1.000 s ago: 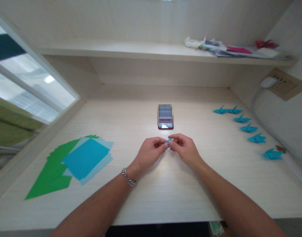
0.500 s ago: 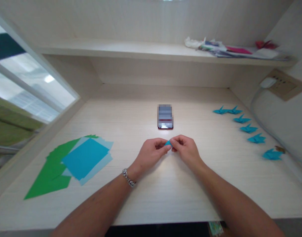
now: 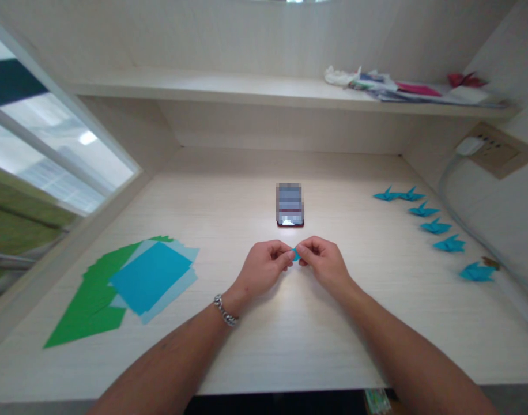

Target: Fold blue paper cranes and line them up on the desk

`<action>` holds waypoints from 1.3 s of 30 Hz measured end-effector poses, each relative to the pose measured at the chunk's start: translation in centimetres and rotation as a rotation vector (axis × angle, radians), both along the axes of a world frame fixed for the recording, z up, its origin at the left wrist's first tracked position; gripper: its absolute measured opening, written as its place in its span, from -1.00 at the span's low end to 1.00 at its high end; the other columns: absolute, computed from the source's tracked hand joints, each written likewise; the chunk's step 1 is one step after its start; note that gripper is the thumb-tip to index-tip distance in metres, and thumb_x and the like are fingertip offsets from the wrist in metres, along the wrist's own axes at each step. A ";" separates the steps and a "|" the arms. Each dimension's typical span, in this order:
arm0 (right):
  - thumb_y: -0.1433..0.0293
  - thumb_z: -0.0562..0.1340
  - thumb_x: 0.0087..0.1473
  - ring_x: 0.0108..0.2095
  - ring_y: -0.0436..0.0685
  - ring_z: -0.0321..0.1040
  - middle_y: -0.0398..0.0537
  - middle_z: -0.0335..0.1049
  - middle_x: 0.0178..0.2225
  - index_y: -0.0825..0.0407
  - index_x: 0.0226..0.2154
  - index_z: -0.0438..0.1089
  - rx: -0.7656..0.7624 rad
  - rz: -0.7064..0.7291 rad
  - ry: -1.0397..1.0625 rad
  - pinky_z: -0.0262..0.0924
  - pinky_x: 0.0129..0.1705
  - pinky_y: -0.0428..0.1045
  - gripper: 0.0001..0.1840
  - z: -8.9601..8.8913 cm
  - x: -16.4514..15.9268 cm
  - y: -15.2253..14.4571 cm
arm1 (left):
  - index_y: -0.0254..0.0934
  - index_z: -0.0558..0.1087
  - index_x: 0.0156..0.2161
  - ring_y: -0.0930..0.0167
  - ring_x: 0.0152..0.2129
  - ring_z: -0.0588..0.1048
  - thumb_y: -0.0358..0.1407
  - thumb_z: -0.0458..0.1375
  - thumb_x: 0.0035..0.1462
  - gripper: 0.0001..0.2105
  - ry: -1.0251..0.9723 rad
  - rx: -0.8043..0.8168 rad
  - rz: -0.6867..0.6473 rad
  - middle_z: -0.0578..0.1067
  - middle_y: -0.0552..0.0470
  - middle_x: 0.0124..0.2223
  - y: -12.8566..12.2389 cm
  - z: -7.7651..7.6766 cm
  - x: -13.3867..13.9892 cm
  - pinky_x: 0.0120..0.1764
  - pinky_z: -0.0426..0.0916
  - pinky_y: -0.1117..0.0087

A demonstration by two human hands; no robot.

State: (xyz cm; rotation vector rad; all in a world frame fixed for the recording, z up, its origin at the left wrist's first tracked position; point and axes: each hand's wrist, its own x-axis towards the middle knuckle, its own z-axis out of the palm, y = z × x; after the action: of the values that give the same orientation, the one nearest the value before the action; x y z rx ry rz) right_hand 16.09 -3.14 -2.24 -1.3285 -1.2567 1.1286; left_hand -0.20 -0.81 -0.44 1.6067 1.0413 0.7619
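Between my fingertips is a small piece of folded blue paper (image 3: 295, 254), mostly hidden by them. My left hand (image 3: 270, 262) pinches it from the left, thumb towards me. From the other side my right hand (image 3: 321, 256) grips it between thumb and fingers. Both hands are closed and nearly touch, low over the middle of the desk. Several blue paper cranes (image 3: 436, 226) stand in a curved row along the desk's right side. To the left lie loose blue paper sheets (image 3: 154, 276), overlapping green sheets (image 3: 89, 297).
A phone (image 3: 290, 205) lies just beyond my hands, its screen blurred. Papers and a crumpled white wrapper (image 3: 342, 76) rest on the shelf above. At the right wall, a cable runs from a plug (image 3: 469, 146) down to the desk. A window is at the left.
My fingers have shifted slightly on the folded blue paper, and its visible part looks a little different. Both hands stay in nearly the same place.
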 end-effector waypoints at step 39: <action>0.29 0.44 -0.24 -0.35 0.08 0.45 -0.06 0.49 -0.39 0.06 -0.40 0.45 -0.207 0.114 0.496 0.30 -0.16 0.05 -0.70 0.7 -0.3 -0.5 | -0.32 0.47 -0.39 0.44 -0.50 0.45 -0.18 0.25 0.02 -0.80 -0.091 0.109 0.191 0.51 0.03 -0.44 0.6 -0.6 -0.3 -0.42 0.34 0.43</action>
State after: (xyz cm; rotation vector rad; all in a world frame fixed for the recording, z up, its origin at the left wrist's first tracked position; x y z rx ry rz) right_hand 15.76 -3.63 -1.57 -1.0383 -0.8734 1.5873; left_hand -0.45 -0.22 -1.03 1.5632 1.1135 1.0264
